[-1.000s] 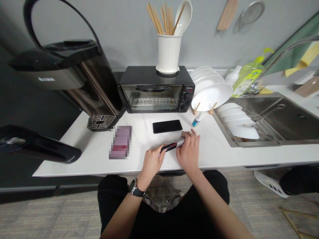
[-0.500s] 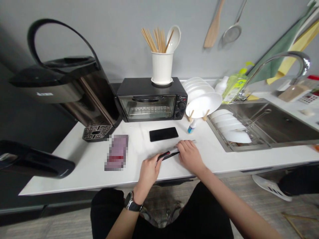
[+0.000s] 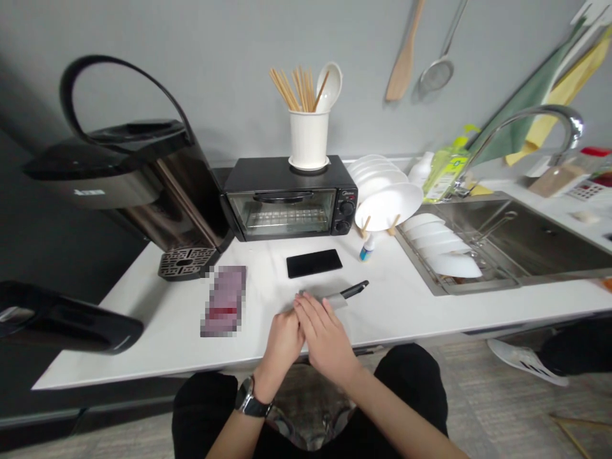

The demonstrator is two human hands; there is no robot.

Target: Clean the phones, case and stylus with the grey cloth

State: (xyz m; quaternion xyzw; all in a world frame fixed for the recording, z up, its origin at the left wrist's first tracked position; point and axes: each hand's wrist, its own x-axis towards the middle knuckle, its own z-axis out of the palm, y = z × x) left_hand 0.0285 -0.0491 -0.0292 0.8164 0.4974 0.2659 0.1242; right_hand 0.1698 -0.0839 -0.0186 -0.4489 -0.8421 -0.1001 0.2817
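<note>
My right hand [image 3: 329, 341] lies across my left hand [image 3: 284, 335], its fingers stretched out over the left fingers. The left hand is curled at the counter's front part, and whatever it grips is covered. A knife's black handle [image 3: 356, 289] points right, just beyond the right fingers. Beside it a grey blade [image 3: 337, 301] shows partly, its other end hidden by the hands. Whether handle and blade are one piece I cannot tell. A black phone [image 3: 314, 262] lies flat behind the hands. A small white-and-blue bottle [image 3: 367, 248] stands to its right.
A toaster oven [image 3: 287, 213] carries a white cup [image 3: 309, 140] of chopsticks. On the left stand a water dispenser [image 3: 182, 185], a black bottle [image 3: 71, 319] and a pixelated purple item [image 3: 224, 299]. Racked plates [image 3: 389, 205] and a sink [image 3: 535, 239] are to the right. Another person's shoe [image 3: 526, 362] shows below.
My right hand has moved left onto my left hand. The black handle now shows uncovered on the right. The red-marked black handle seen in my left hand is hidden. The view has tilted slightly up.
</note>
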